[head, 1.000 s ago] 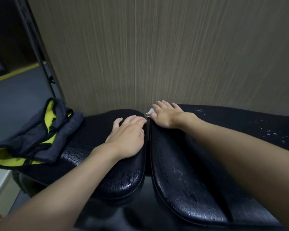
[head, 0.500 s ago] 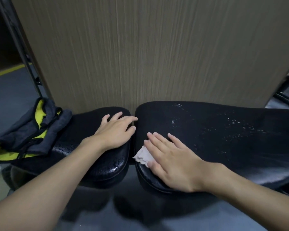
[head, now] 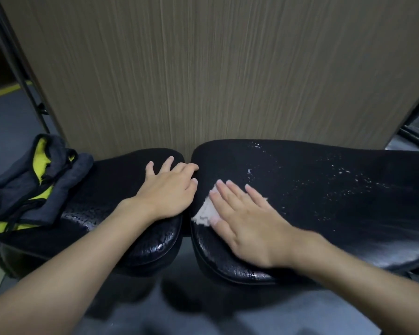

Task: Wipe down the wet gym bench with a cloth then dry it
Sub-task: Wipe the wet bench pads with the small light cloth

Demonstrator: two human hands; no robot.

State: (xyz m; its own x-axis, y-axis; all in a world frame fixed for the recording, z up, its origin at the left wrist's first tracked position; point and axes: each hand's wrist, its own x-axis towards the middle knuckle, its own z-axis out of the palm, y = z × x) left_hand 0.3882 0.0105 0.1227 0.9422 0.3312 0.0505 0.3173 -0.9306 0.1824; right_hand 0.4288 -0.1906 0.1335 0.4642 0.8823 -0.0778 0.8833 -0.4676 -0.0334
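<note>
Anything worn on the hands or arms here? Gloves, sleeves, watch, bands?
Nothing worn that shows. The left hand and the right hand have no gloves, rings or tape, and neither wrist carries a watch or band. No sleeve is in view on either side: both arms are uncovered right to the frame edge. No markings visible.

Cloth mostly hidden under right hand
Only a pale corner shows; tabletop runs off frame right, towel off frame left.
</note>
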